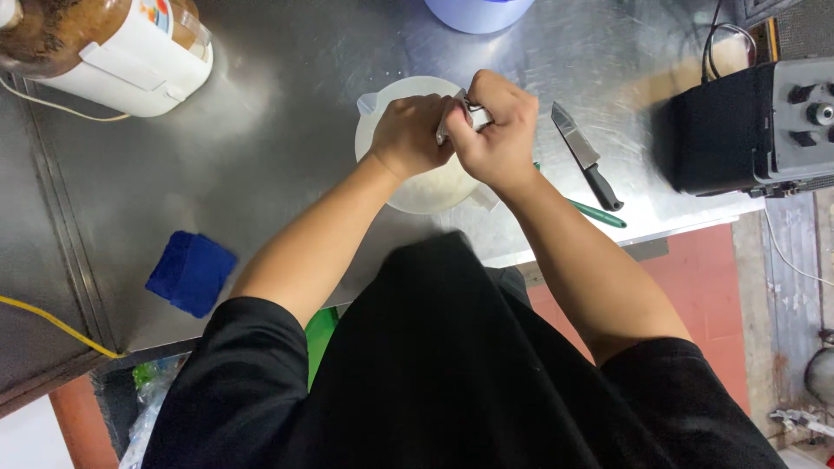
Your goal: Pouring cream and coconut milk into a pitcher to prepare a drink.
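My left hand and my right hand meet over a white plastic jug with a small spout, standing on the steel counter. Together they grip a small silvery packet, pinched between the fingers of both hands right above the jug's mouth. What is inside the jug is hidden by my hands. My arms come up from the bottom, with black sleeves.
A black-handled knife lies to the right of my right hand, with a green-handled tool near the counter's edge. A black machine stands at the right, a large jar at the top left, a blue cloth at the left, and a pale blue container at the top.
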